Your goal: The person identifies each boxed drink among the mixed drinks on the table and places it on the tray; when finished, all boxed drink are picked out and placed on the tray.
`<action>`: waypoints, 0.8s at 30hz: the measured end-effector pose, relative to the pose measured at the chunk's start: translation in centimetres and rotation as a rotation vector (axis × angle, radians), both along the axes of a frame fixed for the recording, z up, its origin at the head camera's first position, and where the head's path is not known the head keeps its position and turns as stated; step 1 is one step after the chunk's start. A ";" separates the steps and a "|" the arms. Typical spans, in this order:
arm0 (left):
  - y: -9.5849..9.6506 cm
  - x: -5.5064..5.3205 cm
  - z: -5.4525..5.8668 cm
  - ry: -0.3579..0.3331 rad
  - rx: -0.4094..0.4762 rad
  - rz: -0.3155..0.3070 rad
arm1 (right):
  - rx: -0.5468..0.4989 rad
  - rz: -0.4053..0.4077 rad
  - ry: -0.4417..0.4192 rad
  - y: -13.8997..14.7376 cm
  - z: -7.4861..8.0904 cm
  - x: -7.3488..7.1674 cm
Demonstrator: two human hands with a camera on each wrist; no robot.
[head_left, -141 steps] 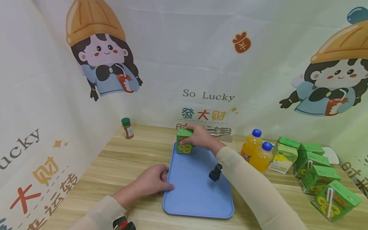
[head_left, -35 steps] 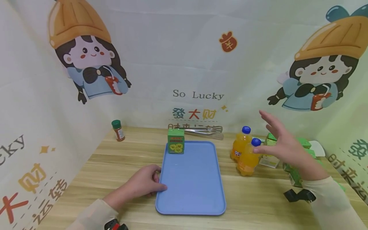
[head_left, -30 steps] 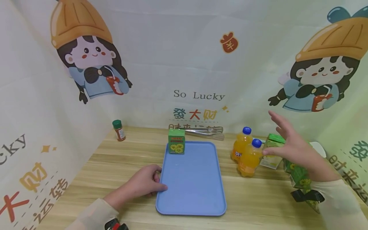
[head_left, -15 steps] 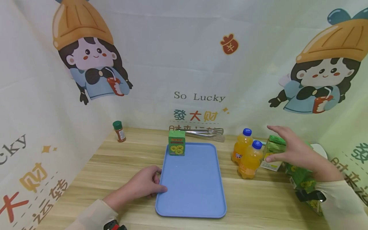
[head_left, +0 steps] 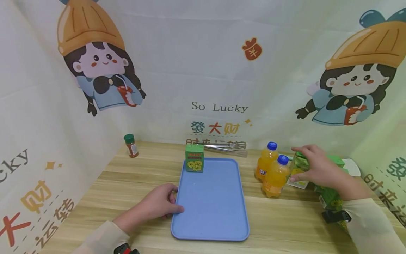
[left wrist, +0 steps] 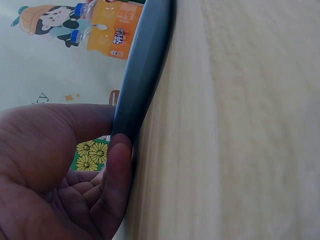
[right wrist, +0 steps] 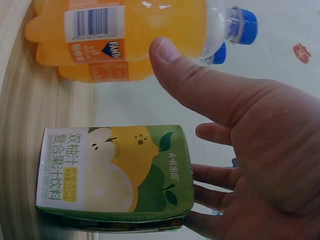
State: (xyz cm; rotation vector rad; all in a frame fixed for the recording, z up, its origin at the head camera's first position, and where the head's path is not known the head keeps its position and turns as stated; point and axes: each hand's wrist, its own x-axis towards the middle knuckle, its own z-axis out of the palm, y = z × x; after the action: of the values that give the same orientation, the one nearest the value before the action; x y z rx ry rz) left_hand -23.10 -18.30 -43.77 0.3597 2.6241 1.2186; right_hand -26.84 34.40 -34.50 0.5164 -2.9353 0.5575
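My left hand [head_left: 159, 200] pinches the left edge of a blue tray [head_left: 210, 204], thumb over the rim and a finger against its outer side in the left wrist view. On the tray's far left corner stands a green drink carton [head_left: 194, 159] with yellow flowers. My right hand [head_left: 325, 171] hovers at a green-and-white juice carton [right wrist: 115, 170] with fruit pictures. Its thumb and fingers are spread around the carton's top, with a gap on the thumb side; whether the fingertips touch it, I cannot tell. The thumb is near two orange soda bottles [head_left: 275, 178] with blue caps.
More green cartons [head_left: 330, 197] stand at the right, partly hidden by the right forearm. Metal tongs [head_left: 225, 145] lie behind the tray. A spice jar [head_left: 131, 145] with a green lid stands at the back left. Patterned cloth hangs behind the wooden table.
Earlier, my right hand held the flowered green carton at the tray's far left corner. It has let go, moved right and lowered toward the juice carton. My left hand has stayed on the tray edge.
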 end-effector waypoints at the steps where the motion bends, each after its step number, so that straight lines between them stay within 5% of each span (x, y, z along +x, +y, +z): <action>1: 0.0 0.0 0.0 0.002 0.001 0.000 | 0.003 -0.003 0.000 0.0 -0.1 -0.1; 24: 0.2 0.3 0.1 0.007 0.003 0.023 | 0.156 -0.073 0.052 -0.6 -1.4 -0.5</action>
State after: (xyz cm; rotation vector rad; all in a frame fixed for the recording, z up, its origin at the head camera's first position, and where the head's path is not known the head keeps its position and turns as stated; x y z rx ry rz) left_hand -22.82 -18.15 -43.70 0.3359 2.6395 1.2305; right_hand -27.36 33.80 -35.91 0.4298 -2.9489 0.3038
